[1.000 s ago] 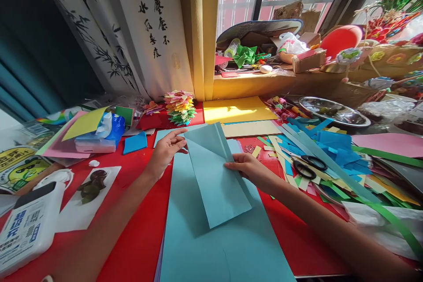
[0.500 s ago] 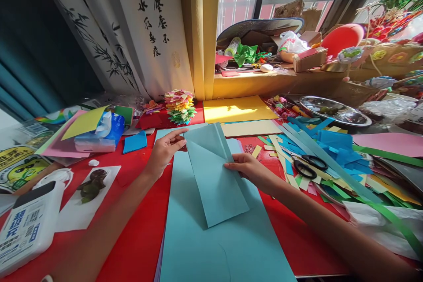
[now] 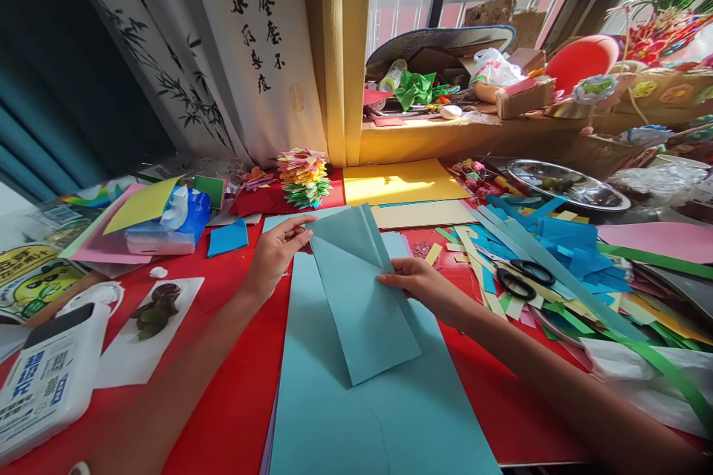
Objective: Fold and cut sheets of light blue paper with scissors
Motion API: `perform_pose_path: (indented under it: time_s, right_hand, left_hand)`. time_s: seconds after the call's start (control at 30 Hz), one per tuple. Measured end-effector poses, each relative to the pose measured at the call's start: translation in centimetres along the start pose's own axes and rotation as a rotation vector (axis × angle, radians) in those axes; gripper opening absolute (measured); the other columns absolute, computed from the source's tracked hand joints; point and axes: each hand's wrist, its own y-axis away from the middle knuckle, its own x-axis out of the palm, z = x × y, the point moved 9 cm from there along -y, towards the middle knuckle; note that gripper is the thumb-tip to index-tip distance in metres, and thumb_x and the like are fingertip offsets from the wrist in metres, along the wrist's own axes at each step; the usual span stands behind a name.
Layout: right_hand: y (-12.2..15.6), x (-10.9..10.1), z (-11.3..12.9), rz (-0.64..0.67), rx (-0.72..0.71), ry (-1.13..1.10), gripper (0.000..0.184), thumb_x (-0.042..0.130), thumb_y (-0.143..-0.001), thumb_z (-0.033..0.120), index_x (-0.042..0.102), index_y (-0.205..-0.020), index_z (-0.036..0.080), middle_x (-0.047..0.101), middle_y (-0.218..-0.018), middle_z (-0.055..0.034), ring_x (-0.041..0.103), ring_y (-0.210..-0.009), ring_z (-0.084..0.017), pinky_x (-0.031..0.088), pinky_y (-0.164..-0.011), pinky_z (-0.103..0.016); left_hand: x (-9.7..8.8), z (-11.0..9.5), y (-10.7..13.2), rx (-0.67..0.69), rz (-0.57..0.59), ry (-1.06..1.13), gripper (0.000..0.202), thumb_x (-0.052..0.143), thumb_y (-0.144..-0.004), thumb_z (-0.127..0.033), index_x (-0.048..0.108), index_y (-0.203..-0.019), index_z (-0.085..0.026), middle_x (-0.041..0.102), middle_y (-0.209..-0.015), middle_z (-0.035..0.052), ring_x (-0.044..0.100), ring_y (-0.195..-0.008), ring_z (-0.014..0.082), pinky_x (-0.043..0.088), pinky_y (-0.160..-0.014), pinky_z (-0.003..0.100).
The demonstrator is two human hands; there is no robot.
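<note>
A folded sheet of blue-green paper (image 3: 365, 297) is held up, tilted, between my two hands. It shows a diagonal crease and a narrow strip along its right side. My left hand (image 3: 278, 252) pinches its upper left corner between thumb and fingers. On the right edge, about midway down, my right hand (image 3: 415, 280) grips it with the thumb in front and the fingers partly hidden behind. Beneath lies a stack of larger blue-green sheets (image 3: 412, 423), with a lilac edge showing at the left.
Scissors (image 3: 523, 278) with black handles lie among paper strips (image 3: 584, 252) at the right. A layered paper model (image 3: 305, 178) stands at the back. Yellow paper (image 3: 404, 182) lies beside it. At left are a tissue pack (image 3: 170, 226) and a white box (image 3: 53, 386). A metal bowl (image 3: 568, 185) sits back right.
Both hands keep their hold on the folded paper, which stays nearly in the same place. The view has shifted very slightly.
</note>
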Motion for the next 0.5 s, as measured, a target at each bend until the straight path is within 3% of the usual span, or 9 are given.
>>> perform_pose_path:
  time_s: [0.13,0.5]
  right_hand:
    - [0.06,0.22,0.09,0.016,-0.006,0.005,0.025,0.062,-0.072,0.038,0.064,-0.087,0.019,0.063,-0.084,-0.0034,0.058,-0.075,-0.016,0.04,-0.061,-0.025]
    - [0.22,0.04,0.05,-0.019,-0.022,0.024,0.031,0.057,-0.074,0.047,0.055,-0.071,0.016,0.047,-0.064,0.0029,0.043,-0.059,-0.008,0.031,-0.054,-0.022]
  left_hand:
    - [-0.08,-0.13,0.02,0.013,-0.012,-0.018,0.034,0.059,-0.073,-0.035,0.062,-0.104,-0.02,0.052,-0.076,0.0,0.053,-0.071,0.0121,0.049,-0.066,0.025]
    - [-0.13,-0.69,0.15,0.033,-0.022,-0.069,0.036,0.057,-0.075,-0.036,0.062,-0.107,-0.021,0.053,-0.077,0.0002,0.052,-0.072,0.0125,0.048,-0.07,0.026]
